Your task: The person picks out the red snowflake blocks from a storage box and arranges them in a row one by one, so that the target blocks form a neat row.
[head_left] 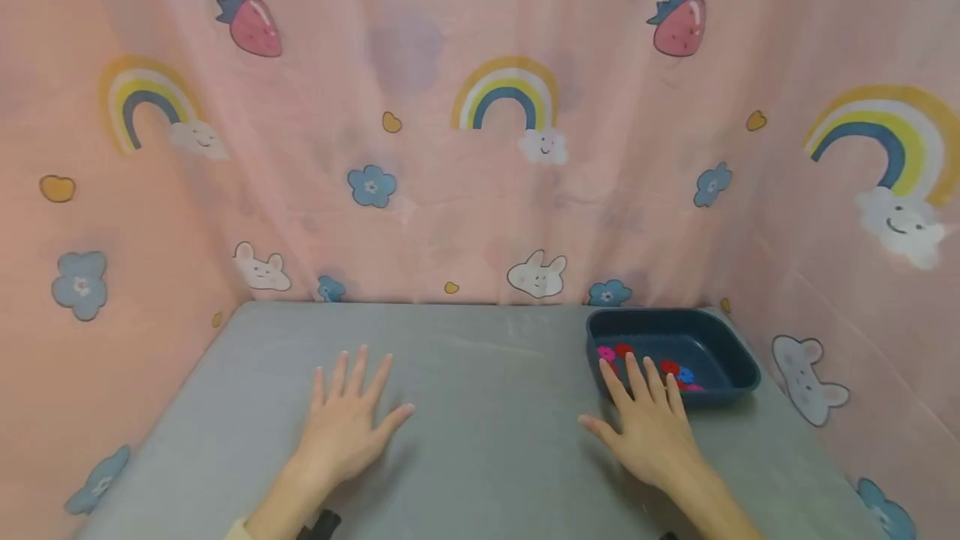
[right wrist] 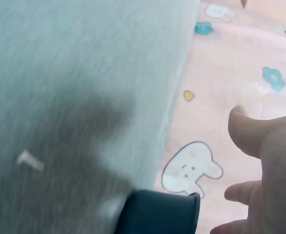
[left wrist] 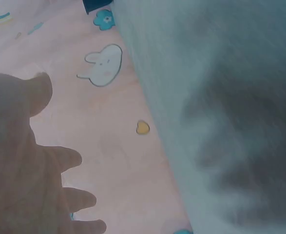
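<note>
My left hand (head_left: pixel 347 432) is held over the left half of the grey table with its fingers straight and spread, holding nothing. On the right, my right hand (head_left: pixel 651 432) is spread in the same way, and its fingertips overlap the near side of a dark blue tray (head_left: pixel 723 357) in the head view. Small flower-shaped pieces lie in the tray, among them a pink piece (head_left: pixel 606 353), a red piece (head_left: pixel 670 367) and a blue piece (head_left: pixel 686 375). Some of them are hidden behind my right fingers. The right wrist view catches the tray's end (right wrist: pixel 157 212) below the hand.
The grey table (head_left: pixel 480 407) reaches back to a pink curtain (head_left: pixel 465 215) printed with rainbows, rabbits and flowers, which also hangs along both sides. The tray stands at the table's far right corner. Hand shadows fall on the tabletop.
</note>
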`<state>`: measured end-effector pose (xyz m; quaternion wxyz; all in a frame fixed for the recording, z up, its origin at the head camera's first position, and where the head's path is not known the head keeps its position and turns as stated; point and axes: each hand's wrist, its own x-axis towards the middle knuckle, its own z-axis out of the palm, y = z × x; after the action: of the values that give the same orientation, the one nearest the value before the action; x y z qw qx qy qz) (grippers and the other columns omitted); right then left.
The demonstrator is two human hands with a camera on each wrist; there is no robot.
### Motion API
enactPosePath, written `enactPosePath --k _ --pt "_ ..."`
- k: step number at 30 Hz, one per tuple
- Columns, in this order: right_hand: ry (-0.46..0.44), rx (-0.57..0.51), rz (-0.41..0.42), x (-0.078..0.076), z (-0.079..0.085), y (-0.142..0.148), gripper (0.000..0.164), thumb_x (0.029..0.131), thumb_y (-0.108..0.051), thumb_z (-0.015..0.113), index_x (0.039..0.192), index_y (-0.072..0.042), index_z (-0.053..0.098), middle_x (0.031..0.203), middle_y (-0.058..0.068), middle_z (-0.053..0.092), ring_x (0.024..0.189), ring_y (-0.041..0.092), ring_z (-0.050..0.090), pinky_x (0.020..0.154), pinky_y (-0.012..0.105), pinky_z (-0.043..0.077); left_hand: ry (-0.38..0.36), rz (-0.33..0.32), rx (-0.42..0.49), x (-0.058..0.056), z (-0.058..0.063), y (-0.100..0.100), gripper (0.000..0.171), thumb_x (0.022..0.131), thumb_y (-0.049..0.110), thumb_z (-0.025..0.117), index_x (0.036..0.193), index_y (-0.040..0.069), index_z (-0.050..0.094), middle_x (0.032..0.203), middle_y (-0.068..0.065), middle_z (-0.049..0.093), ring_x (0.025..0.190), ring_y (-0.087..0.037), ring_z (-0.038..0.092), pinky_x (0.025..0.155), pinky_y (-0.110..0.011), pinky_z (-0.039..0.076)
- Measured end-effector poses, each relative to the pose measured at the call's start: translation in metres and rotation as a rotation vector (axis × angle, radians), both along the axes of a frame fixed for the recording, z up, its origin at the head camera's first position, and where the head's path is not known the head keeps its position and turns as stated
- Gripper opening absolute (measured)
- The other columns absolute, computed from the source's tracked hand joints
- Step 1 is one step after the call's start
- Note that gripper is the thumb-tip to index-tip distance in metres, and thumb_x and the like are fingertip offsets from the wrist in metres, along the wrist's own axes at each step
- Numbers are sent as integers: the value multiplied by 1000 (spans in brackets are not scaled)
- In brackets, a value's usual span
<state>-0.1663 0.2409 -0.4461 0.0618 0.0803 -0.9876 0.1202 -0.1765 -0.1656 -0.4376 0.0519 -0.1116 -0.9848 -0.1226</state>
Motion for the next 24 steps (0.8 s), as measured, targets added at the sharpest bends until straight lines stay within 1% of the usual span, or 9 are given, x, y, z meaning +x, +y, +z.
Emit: enactPosePath --k 3,7,13,19,24 --pt "19 11 4 -3 1 4 88 94 -67 56 158 -10 35 162 32 21 148 54 10 116 67 -3 6 -15 8 -5 -2 8 81 99 69 41 162 20 28 168 -18 13 153 -43 6 117 -67 1" --pt "37 16 11 -4 3 13 85 96 -65 56 157 -9 37 160 33 25 148 55 13 116 68 1 -3 -40 4 -12 -6 22 79 101 67 40 162 20 27 168 -18 12 154 -42 7 117 -67 3" --pt "37 24 8 -6 6 28 83 97 -61 57 154 -5 40 157 36 28 146 56 17 116 69 6 5 -78 23 -19 -8 46 76 102 65 40 162 20 29 167 -19 18 153 -42 12 118 -66 8" --pt "46 30 6 -11 10 49 79 99 -59 56 151 -1 44 154 39 30 144 58 20 115 70 12 27 -119 66 -28 -4 72 73 103 62 39 162 20 29 167 -19 19 153 -41 15 119 -63 12" --pt "87 69 -6 -17 13 69 76 101 -58 53 148 1 48 150 41 35 140 59 27 111 71 20 31 -143 127 -36 0 91 71 105 59 39 161 18 30 165 -21 23 152 -40 19 118 -62 18"
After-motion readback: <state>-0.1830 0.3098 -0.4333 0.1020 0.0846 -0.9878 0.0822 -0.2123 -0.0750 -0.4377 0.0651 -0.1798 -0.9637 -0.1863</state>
